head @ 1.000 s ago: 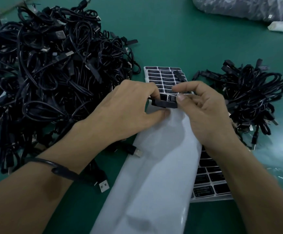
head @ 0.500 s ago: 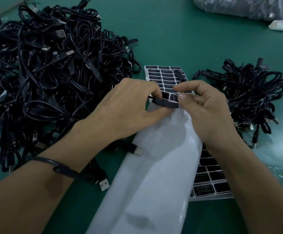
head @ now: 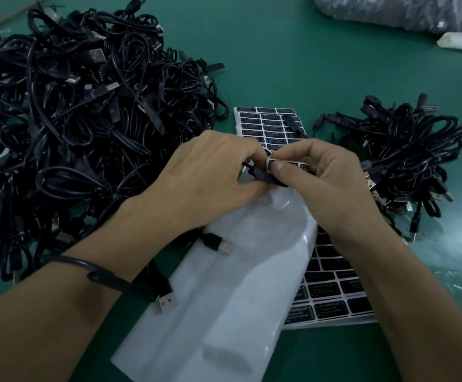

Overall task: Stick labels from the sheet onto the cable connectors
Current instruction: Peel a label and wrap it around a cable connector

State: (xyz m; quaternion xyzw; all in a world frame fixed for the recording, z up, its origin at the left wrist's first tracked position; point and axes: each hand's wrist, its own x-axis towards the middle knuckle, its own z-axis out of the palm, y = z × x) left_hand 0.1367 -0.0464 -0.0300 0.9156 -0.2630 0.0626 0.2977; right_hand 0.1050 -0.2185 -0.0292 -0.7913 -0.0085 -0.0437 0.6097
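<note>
My left hand (head: 210, 172) grips a slim black cable connector (head: 263, 176) over the middle of the green table. My right hand (head: 329, 180) pinches the same connector's right end, and a small label (head: 270, 162) curls up at its thumb tip. The label sheet (head: 265, 124) with rows of black labels lies just beyond my hands, and more of the label sheet (head: 332, 293) shows under my right forearm. A cable (head: 105, 274) drapes across my left wrist and ends in a USB plug (head: 166, 301).
A big heap of black cables (head: 81, 119) fills the left of the table. A smaller cable pile (head: 406, 155) lies at the right. Glossy white backing paper (head: 224, 299) stretches toward me. A plastic bag (head: 406, 9) and a white roll (head: 461, 41) sit far right.
The connector has tilted, its right end now lower. My right thumb has shifted and a label now curls up at its tip. Both hands stay in place.
</note>
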